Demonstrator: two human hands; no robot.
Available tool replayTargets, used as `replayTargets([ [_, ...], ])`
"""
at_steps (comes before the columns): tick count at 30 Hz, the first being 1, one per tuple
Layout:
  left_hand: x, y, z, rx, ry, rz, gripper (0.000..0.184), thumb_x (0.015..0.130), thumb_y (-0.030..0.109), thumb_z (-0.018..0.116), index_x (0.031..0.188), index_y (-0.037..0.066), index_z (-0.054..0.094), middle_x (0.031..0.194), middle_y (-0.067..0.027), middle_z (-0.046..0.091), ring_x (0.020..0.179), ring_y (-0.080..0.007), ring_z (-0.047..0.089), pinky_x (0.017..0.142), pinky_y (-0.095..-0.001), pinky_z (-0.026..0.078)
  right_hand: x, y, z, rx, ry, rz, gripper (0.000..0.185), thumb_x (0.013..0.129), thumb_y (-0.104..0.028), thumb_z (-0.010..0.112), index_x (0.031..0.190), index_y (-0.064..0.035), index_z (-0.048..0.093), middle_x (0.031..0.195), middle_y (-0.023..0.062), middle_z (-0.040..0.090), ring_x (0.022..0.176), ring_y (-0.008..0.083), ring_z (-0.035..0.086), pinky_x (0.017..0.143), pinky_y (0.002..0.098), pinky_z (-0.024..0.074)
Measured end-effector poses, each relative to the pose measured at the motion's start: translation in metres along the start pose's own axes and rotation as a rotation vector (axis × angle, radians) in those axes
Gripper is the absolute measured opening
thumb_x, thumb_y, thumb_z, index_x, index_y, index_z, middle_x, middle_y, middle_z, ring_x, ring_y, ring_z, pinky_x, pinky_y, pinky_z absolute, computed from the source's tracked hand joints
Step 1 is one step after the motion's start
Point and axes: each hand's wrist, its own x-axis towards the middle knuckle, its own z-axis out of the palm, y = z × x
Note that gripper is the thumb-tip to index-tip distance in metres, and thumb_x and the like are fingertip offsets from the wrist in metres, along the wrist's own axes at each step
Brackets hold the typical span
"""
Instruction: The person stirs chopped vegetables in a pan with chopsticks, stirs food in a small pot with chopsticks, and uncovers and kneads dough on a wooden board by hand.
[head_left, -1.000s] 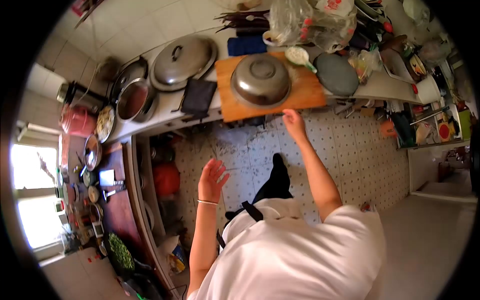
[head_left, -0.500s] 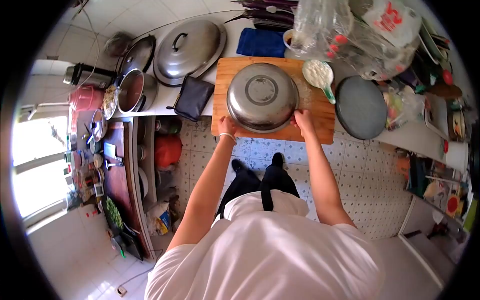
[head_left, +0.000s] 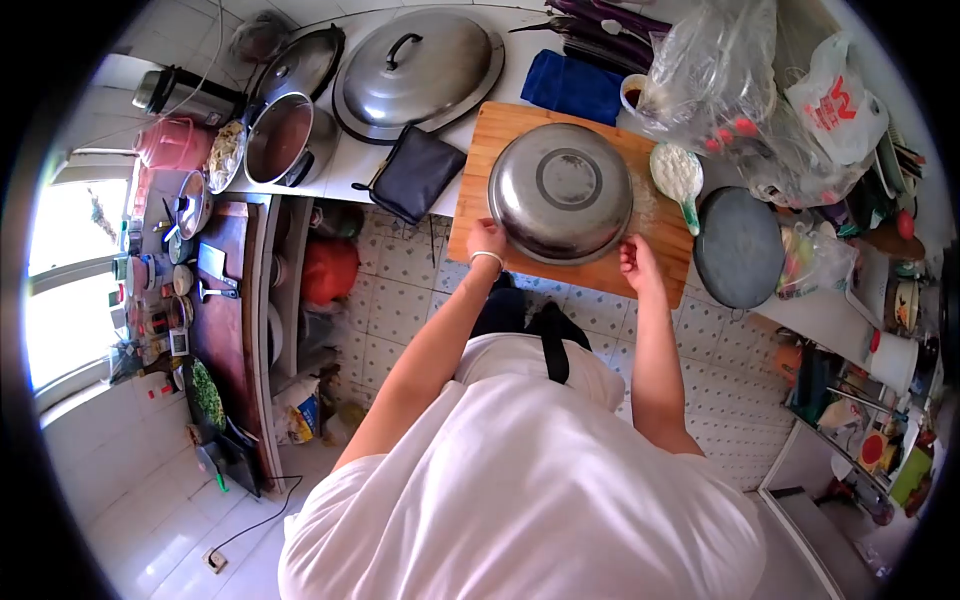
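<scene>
An upside-down metal bowl rests on a wooden cutting board. My left hand, with a light band at the wrist, is closed at the bowl's near left rim; its fingertips are partly hidden. By the near right rim, my right hand has its fingers curled in, seemingly just off the bowl with nothing visible in them. A white scoop with a green handle, holding white flour, lies at the board's right edge. Flour dust marks the board beside the bowl.
A round grey slab lies to the right. Behind the board are a folded blue cloth, plastic bags and eggplants. On the left stand a black pouch, a large domed lid and a pot.
The view has turned and shifted, so the counter appears tilted and farther right. My right hand has drawn slightly away from the bowl's rim. My left hand stays at the rim.
</scene>
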Motion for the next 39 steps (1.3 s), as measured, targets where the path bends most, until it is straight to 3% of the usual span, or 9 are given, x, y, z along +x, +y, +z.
replayTargets([
  [5,0.010,0.003,-0.016,-0.019,-0.236,0.007,0.026,0.083,0.019,0.062,0.102,0.001,0.059,0.087,-0.0124,0.067,0.076,-0.0250,0.067,0.066,-0.0340,0.052,-0.021,0.002,0.012,0.024,-0.081,0.057,0.021,0.093,-0.031,0.051,0.079,-0.0161,0.047,0.056,-0.0035,0.037,0.043,0.0076,0.029,0.038,0.0224,0.0238],
  [16,-0.044,0.126,-0.082,-0.746,-0.627,0.049,0.022,0.089,0.012,0.054,0.106,-0.003,0.053,0.085,-0.0111,0.063,0.069,-0.0225,0.067,0.062,-0.0298,0.058,-0.032,-0.024,0.008,0.240,-0.130,-0.241,0.016,0.094,-0.022,0.051,0.081,-0.0134,0.050,0.061,-0.0037,0.042,0.050,0.0065,0.038,0.044,0.0198,0.0307],
  [22,-0.015,0.217,-0.083,-0.857,-0.766,0.100,0.019,0.091,0.012,0.056,0.102,-0.004,0.055,0.089,-0.0148,0.064,0.076,-0.0246,0.067,0.070,-0.0319,0.059,-0.084,-0.052,0.046,-0.055,-0.061,-0.723,0.030,0.089,-0.012,0.052,0.116,-0.0059,0.043,0.089,0.0064,0.055,0.065,0.0118,0.053,0.055,0.0237,0.0427],
  [24,-0.016,0.242,-0.076,-0.815,-0.756,0.112,0.020,0.091,0.013,0.056,0.102,-0.004,0.054,0.089,-0.0152,0.064,0.078,-0.0252,0.067,0.071,-0.0320,0.059,-0.071,-0.064,0.046,-0.758,0.036,-1.118,0.054,0.082,-0.010,0.057,0.129,-0.0021,0.030,0.103,0.0129,0.055,0.076,0.0195,0.059,0.067,0.0303,0.0491],
  [28,-0.023,0.272,-0.064,-0.867,-0.836,0.136,0.026,0.089,0.014,0.058,0.100,-0.009,0.053,0.086,-0.0171,0.065,0.073,-0.0264,0.068,0.067,-0.0342,0.060,-0.084,-0.068,0.055,-1.005,0.181,-1.018,0.074,0.079,-0.015,0.062,0.138,0.0030,0.021,0.116,0.0241,0.055,0.092,0.0297,0.064,0.076,0.0345,0.0507],
  [32,-0.010,0.284,-0.076,-0.481,-0.869,0.361,0.046,0.085,0.027,0.067,0.109,-0.008,0.050,0.088,-0.0169,0.065,0.081,-0.0301,0.067,0.070,-0.0392,0.058,-0.095,-0.094,0.065,-1.120,0.316,-0.973,0.069,0.081,-0.023,0.061,0.136,0.0046,0.030,0.087,0.0245,0.065,0.077,0.0356,0.066,0.067,0.0424,0.0516],
  [35,-0.005,0.294,-0.095,0.554,0.162,1.289,0.066,0.078,0.033,0.071,0.131,0.008,0.041,0.121,-0.0123,0.055,0.113,-0.0340,0.054,0.086,-0.0428,0.048,-0.082,-0.106,0.063,-1.172,0.349,-1.050,0.060,0.082,-0.024,0.059,0.133,0.0016,0.039,0.078,0.0224,0.066,0.072,0.0378,0.065,0.061,0.0445,0.0508],
  [38,0.014,0.300,-0.075,0.708,0.099,1.715,0.071,0.076,0.032,0.072,0.137,0.022,0.038,0.128,-0.0072,0.050,0.115,-0.0320,0.052,0.090,-0.0392,0.048,-0.079,-0.100,0.064,-1.117,0.346,-1.135,0.055,0.082,-0.022,0.060,0.130,-0.0004,0.043,0.081,0.0207,0.066,0.074,0.0346,0.066,0.063,0.0421,0.0509],
  [39,0.012,0.302,-0.067,0.584,-0.026,1.604,0.081,0.075,0.013,0.070,0.142,0.032,0.030,0.132,-0.0036,0.048,0.110,-0.0332,0.054,0.088,-0.0399,0.050,-0.087,-0.094,0.067,-0.936,0.269,-1.177,0.053,0.082,-0.020,0.061,0.129,-0.0011,0.045,0.081,0.0173,0.065,0.072,0.0313,0.065,0.065,0.0393,0.0509],
])
